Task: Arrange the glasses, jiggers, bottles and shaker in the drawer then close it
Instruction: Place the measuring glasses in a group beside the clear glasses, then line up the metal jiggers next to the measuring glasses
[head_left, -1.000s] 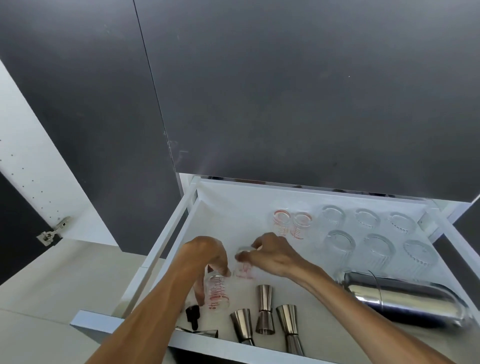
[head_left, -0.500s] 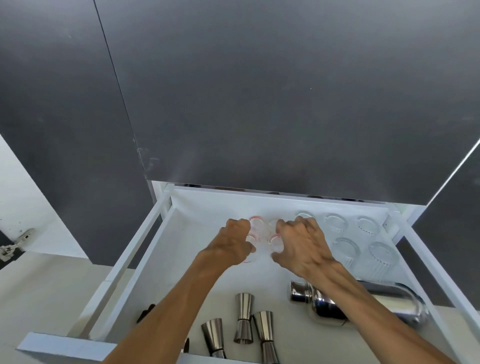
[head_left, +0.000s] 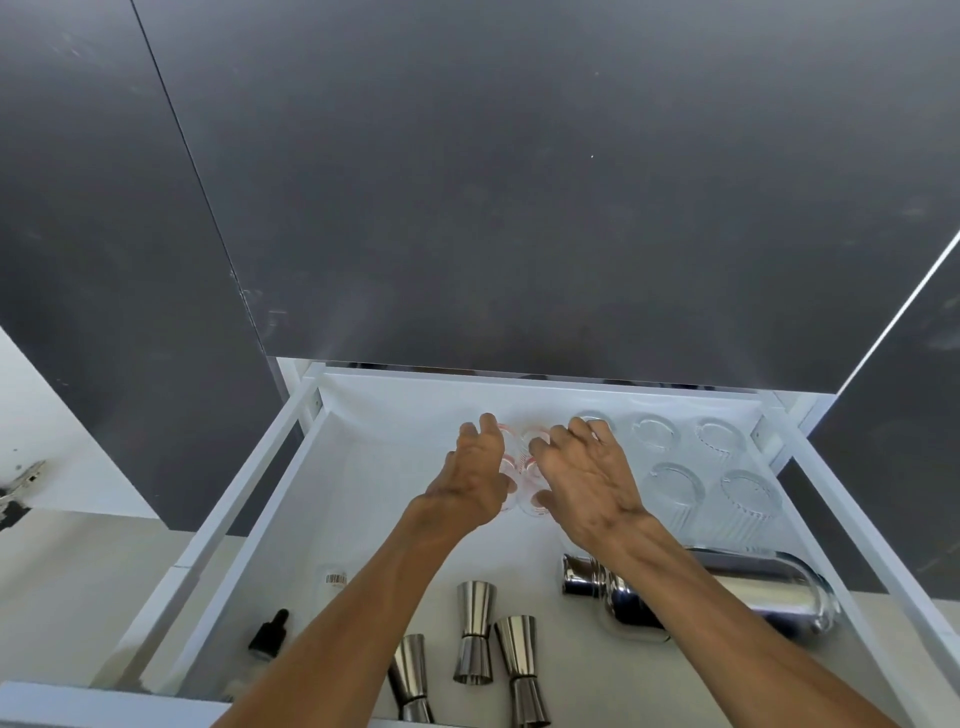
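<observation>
The white drawer is pulled out below me. Small measuring glasses with red print stand together at its back middle. My left hand and right hand hover over them, fingers spread and touching the glasses loosely. Several ribbed clear glasses stand upside down at the back right. A steel shaker lies on its side under my right forearm. Three steel jiggers stand at the front middle. A black dropper bottle and a clear bottle with a barcode label lie at the front left.
Dark cabinet fronts overhang the drawer's back edge. An open white door with a metal hinge is at the left. The drawer's left half has bare floor space between the bottles and the measuring glasses.
Both hands carried measuring glasses from the drawer's front to the back beside the other two. Since half a second ago the fingers have loosened and spread.
</observation>
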